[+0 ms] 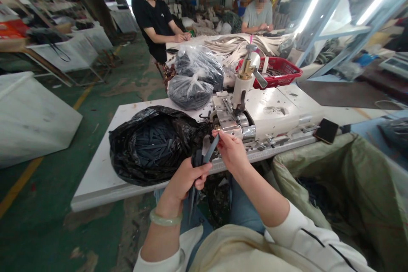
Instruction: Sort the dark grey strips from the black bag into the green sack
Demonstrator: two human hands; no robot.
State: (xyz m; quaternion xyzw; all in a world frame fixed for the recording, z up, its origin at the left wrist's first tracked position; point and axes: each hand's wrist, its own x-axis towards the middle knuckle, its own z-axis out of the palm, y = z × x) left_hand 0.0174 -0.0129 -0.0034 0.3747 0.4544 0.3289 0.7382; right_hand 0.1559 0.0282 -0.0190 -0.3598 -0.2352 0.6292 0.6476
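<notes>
My left hand (188,178) is closed around a bundle of dark strips (195,165) that hang down below the fist; a pale green bangle circles that wrist. My right hand (231,148) pinches one dark strip (212,148) by its upper end, just in front of the white bench machine (255,114). An open black plastic bag (153,144) full of the same dark strips lies on the white table (102,178) to the left of my hands.
Two clear bags of dark pieces (194,78) and a red basket (277,70) sit behind the machine. A phone (325,130) lies at the table's right end, above an open green sack (344,187). Two people (156,17) work at the far table.
</notes>
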